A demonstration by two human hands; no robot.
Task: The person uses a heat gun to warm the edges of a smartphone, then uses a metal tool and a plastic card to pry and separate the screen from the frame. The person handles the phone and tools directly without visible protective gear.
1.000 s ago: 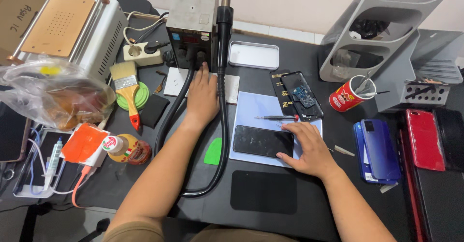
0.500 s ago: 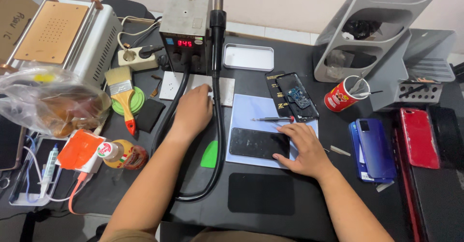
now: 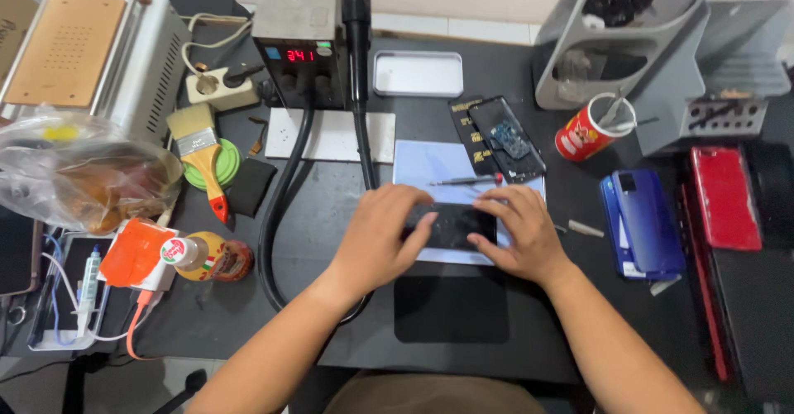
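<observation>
A black phone (image 3: 453,225) lies flat on a pale blue mat (image 3: 430,170) in the middle of the dark table. My left hand (image 3: 382,240) rests on its left end, fingers spread over the glass. My right hand (image 3: 519,232) presses on its right end. Both hands hold it down together. Just beyond the phone lies a thin metal tool (image 3: 463,181). An opened phone body with its board showing (image 3: 506,138) sits further back on the mat's corner.
A hot air station with a lit red display (image 3: 299,42) stands at the back, its black hose (image 3: 277,215) looping left of my hands. A brush (image 3: 203,157), small bottle (image 3: 203,257), red can (image 3: 585,133), blue phone (image 3: 641,224), red phone (image 3: 726,199), grey rack (image 3: 628,42), dark pad (image 3: 451,308).
My left hand came back from beside the station's hose and landed on the phone's left end. My right hand stayed on the phone. The view shifted closer.
</observation>
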